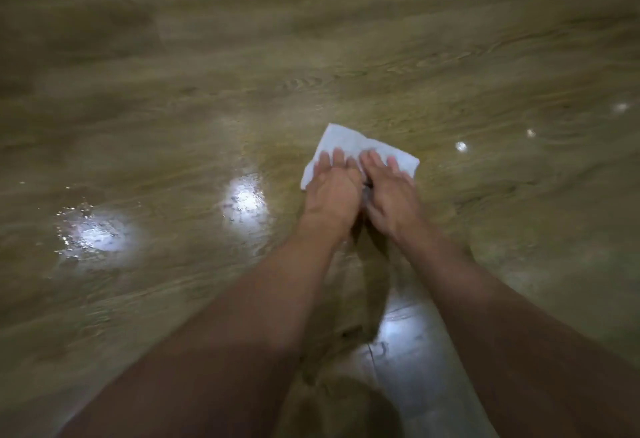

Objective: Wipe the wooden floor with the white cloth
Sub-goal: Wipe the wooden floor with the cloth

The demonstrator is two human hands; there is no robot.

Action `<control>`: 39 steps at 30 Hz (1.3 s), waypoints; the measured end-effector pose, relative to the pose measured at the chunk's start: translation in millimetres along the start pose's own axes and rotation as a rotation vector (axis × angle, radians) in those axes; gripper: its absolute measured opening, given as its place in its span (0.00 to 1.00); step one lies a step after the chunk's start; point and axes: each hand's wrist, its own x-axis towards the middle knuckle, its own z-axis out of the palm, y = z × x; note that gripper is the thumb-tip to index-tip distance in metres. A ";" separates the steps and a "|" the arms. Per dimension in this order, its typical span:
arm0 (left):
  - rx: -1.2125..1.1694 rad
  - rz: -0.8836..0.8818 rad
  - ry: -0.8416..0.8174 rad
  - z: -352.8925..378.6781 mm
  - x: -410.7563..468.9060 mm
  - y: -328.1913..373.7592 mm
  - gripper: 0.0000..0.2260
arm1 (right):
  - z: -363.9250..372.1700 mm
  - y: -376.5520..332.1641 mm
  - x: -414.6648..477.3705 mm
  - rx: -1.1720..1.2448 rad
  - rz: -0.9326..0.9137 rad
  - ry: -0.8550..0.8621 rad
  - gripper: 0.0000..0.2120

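Your left hand (332, 191) and right hand (393, 195) sit side by side, nearly touching, palms down, likely so both arms bear on the white cloth (349, 141). Glistening patches (246, 198) lie left of them. Your fingers (329, 160) are straight and close together, pressing flat and pinching nothing. The folded cloth lies under and just beyond them on the wooden floor (450, 56). Its long axis runs crosswise to your arms, one corner pointing away.
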 end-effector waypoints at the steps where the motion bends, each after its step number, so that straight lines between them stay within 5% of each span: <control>1: 0.053 -0.020 0.000 -3.9 12.4 -0.7 0.21 | -0.6 -3.4 10.0 0.043 0.058 0.022 0.31; 9: 0.382 0.113 -0.145 36.7 -55.4 22.6 0.24 | 17.8 63.8 -79.0 -0.065 -0.152 0.074 0.22; 17: 0.309 0.111 -0.181 31.3 -36.6 40.3 0.22 | 22.0 29.6 -62.6 0.145 0.086 0.096 0.28; 23: 0.458 0.194 -0.137 63.1 -127.9 31.6 0.23 | 39.8 68.0 -154.8 0.165 -0.230 0.056 0.29; 32: 0.451 0.193 -0.156 38.3 -95.2 -0.5 0.20 | 54.9 22.0 -118.8 0.159 -0.059 0.133 0.25; 39: 0.671 0.505 -0.165 72.4 -184.0 32.5 0.22 | 67.3 67.7 -225.5 0.114 -0.114 0.140 0.17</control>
